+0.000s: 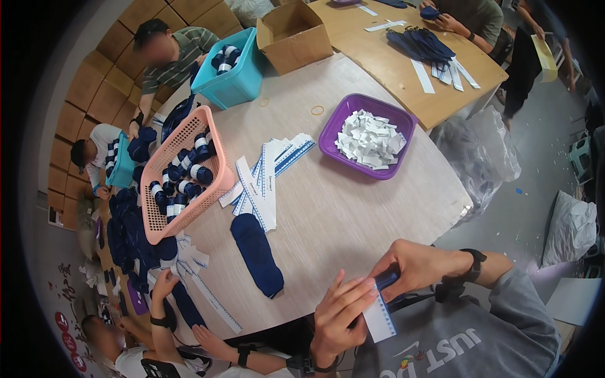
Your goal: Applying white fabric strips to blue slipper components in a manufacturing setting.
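Paper strip (379, 320) between curled hands (337, 319) (416, 263)

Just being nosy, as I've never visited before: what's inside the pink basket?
Rolled navy bundles with white bands lie piled inside the pink basket. Whatever sits beneath the top ones is covered.

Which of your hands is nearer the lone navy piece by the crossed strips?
Left: left hand is right of the navy piece, not touching; right hand is farther right.

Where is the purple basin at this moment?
In the head view, the purple basin stands right of centre on the pale table, beyond the person's right hand and right of the crossed white strips.
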The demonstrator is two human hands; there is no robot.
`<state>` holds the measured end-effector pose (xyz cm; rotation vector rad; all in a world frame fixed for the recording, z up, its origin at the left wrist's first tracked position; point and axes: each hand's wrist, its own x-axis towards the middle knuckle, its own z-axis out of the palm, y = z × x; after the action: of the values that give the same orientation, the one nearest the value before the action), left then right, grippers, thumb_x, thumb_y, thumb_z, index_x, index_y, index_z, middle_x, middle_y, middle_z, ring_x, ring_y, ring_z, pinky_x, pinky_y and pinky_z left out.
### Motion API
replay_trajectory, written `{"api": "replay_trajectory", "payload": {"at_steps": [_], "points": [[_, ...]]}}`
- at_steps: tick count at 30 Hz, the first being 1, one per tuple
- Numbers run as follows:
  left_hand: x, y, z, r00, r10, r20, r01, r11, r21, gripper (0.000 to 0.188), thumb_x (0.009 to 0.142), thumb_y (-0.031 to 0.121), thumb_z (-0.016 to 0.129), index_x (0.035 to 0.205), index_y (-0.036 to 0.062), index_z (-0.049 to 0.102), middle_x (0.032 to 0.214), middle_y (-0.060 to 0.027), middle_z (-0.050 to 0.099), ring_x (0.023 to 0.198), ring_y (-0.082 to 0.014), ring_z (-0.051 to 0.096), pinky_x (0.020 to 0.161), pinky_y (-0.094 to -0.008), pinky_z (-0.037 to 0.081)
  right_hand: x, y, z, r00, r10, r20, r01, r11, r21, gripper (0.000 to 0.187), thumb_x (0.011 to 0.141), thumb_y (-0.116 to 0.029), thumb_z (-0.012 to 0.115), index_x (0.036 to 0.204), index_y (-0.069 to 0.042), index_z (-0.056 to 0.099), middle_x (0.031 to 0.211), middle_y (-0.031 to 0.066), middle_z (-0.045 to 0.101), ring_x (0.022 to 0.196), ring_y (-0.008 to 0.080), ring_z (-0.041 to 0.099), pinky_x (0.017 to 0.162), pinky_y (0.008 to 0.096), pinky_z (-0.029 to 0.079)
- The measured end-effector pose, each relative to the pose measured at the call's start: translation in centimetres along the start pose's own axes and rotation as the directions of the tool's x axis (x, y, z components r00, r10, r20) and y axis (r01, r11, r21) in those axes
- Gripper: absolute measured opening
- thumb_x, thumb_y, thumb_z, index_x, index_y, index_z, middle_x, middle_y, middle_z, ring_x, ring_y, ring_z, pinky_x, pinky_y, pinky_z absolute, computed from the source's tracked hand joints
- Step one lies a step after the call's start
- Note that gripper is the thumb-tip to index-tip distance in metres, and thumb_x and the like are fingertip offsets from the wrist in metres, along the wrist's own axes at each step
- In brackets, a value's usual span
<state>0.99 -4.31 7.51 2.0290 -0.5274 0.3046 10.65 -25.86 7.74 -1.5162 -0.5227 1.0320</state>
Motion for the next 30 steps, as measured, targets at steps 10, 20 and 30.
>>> {"api": "replay_trajectory", "payload": {"at_steps": [10,20,30], "points": [[0.1,-1.7,1.5,0.994,0.113,-0.004,-0.111,0.982,0.156,0.049,0.068,-0.011,0.074,0.116,-0.0012,0.072,0.126,-0.0151,0.070,0.109,-0.0358,0.070,0.091,-0.0419,0.059,-1.2,-2.2,1.0,0.960,-0.281,-0.018,0.196,0.713,-0.673,0.040,0.077,-0.017,0.080,0.108,-0.001,0.061,0.091,0.0119,0.068,0.082,0.0307,0.070,0.064,0.0382,0.056],[0.6,-0.9,1.9,0.983,0.150,-0.105,-0.136,0.982,0.134,0.019,0.076,0.001,0.079,0.096,0.0016,0.080,0.100,-0.0090,0.078,0.099,-0.0295,0.073,0.094,-0.0449,0.058,-0.5,0.8,2.3,0.846,-0.509,-0.158,0.010,0.313,-0.950,0.020,0.075,-0.017,0.072,0.083,-0.005,0.058,0.071,0.0062,0.061,0.068,0.0239,0.067,0.046,0.0381,0.049],[-0.1,0.9,0.9,0.976,0.213,-0.040,-0.195,0.942,0.275,0.017,0.076,-0.002,0.077,0.092,0.0031,0.081,0.097,-0.0061,0.078,0.096,-0.0234,0.073,0.093,-0.0419,0.060,-0.6,0.2,2.2,0.867,-0.478,-0.142,0.085,0.422,-0.902,0.021,0.070,-0.017,0.072,0.078,-0.003,0.059,0.064,0.0098,0.064,0.060,0.0270,0.068,0.046,0.0415,0.051]]}}
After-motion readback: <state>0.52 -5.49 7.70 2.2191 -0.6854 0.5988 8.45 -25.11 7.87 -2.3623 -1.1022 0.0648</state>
